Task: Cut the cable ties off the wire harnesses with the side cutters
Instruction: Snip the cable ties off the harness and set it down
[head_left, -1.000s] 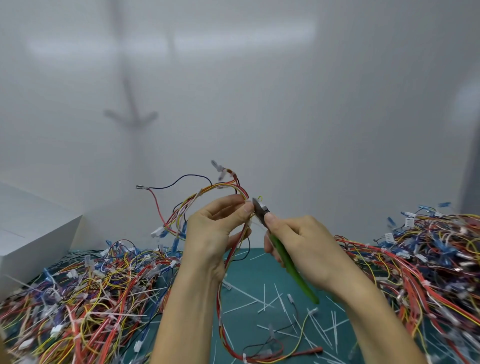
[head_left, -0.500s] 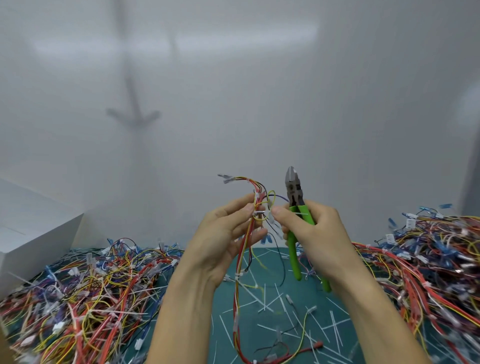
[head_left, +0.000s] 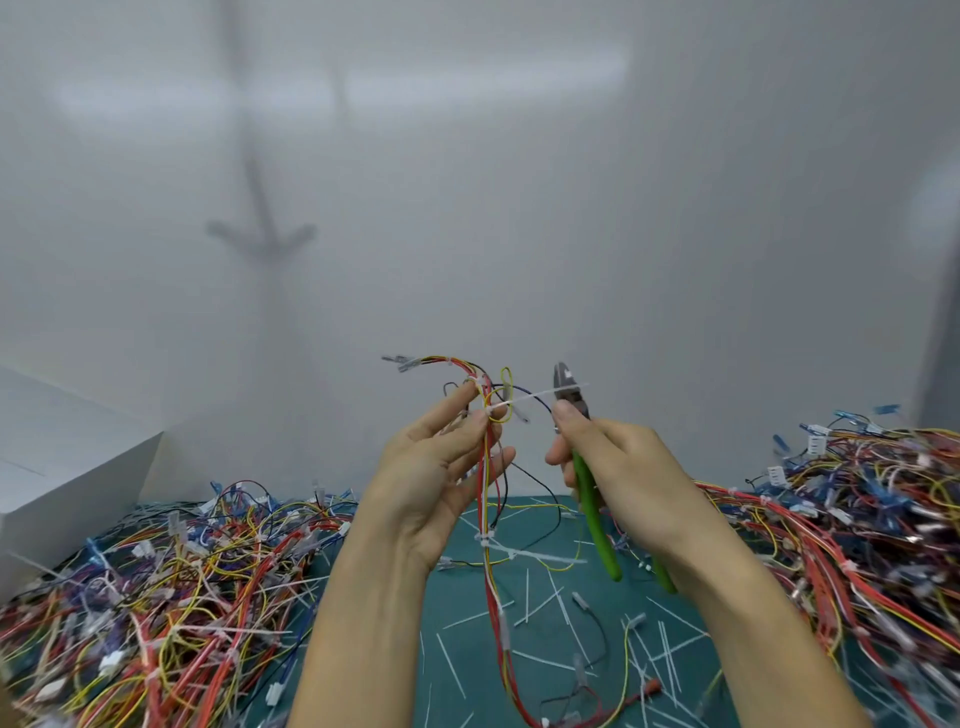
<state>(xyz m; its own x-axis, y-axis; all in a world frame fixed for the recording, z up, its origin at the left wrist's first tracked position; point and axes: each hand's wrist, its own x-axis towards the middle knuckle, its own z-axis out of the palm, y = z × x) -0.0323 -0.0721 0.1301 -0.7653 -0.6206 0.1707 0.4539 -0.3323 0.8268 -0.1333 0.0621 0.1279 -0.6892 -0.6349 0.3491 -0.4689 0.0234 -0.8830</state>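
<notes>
Head view: left hand (head_left: 436, 478) pinching wire harness (head_left: 488, 577); right hand (head_left: 623, 467) gripping side cutters (head_left: 589, 504), cable tie (head_left: 530, 399) stretching between; mat (head_left: 457, 613) showing between 2 wire piles (head_left: 156, 597).

Two hands (head_left: 431, 483) (head_left: 618, 467), one cutter (head_left: 593, 512), two heaps (head_left: 156, 597) (head_left: 857, 519).

I'm at a workshop bench: a dark green cutting mat (head_left: 467, 618) littered with snipped white plastic cable ties (head_left: 451, 664), tangled heaps of multicoloured wire harnesses (head_left: 171, 587) on both sides, plain white walls (head_left: 519, 208) behind.
</notes>
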